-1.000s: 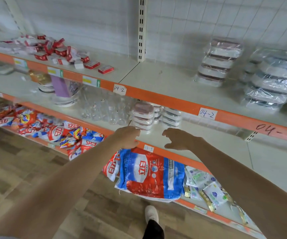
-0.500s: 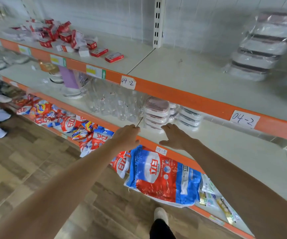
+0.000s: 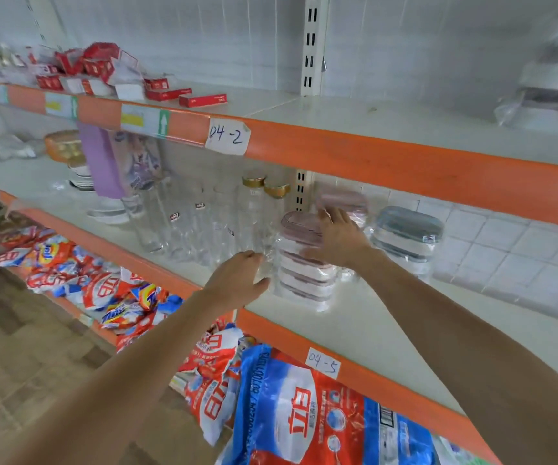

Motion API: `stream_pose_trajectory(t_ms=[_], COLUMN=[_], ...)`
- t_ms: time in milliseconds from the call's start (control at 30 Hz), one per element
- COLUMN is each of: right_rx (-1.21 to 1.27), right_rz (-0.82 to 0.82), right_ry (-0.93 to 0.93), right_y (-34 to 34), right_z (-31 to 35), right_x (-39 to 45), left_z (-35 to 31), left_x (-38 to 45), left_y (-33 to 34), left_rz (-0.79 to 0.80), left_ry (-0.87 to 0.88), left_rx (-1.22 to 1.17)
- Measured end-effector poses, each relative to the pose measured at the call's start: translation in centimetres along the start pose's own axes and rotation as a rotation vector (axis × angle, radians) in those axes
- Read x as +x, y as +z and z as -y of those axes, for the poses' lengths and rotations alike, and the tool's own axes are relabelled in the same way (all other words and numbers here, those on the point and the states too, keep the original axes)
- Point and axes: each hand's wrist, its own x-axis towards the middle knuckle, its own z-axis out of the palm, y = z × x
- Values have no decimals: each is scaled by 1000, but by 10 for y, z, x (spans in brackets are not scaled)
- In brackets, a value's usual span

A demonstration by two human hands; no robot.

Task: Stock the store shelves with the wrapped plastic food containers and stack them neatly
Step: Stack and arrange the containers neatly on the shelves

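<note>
While both my arms reach onto the middle shelf, the nearest obstruction is a cluster of clear glass jars just left of my working spot, two at the back with gold lids. My left hand sits between those jars and the pink-lidded stack of wrapped containers: fingers straight and loosely spread, tips at the stack's left side, gripping nothing. Contact with the wrap: cannot tell. My right hand is over the stack's upper right corner, fingers extended flat along the top lid, not closed on it.

The stack is four or five shallow tubs high, in one clear plastic wrap, standing upright near the shelf's front edge. Contents not discernible through the wrap. Behind it, a second pink-lidded pack; to the right, a grey-lidded pack, also wrapped.

The upper shelf holds scattered red boxes at left and another wrapped pack, blurred, at far right. Orange front rails carry handwritten tags, "04-2" above and "04-5" below. Detergent bags, red, white and blue, fill the lowest level. White tiled wall behind; wood-pattern floor.
</note>
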Motion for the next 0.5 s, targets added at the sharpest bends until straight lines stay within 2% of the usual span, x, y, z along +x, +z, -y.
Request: stream_pose_trajectory(t_ms=[133,367,500], right_rx=[-6,123,185], right_rz=[11,-230,-273], right_ry=[20,80,156], right_y=[9,15,35], right_z=[-1,-32,-57], right_x=[14,-56,-105], left_z=[7,-15,-47], left_x=[13,41,66], left_y=[13,15,16], left_rz=[-68,-185,2], left_ry=[67,222,244], left_rx=[17,65,97])
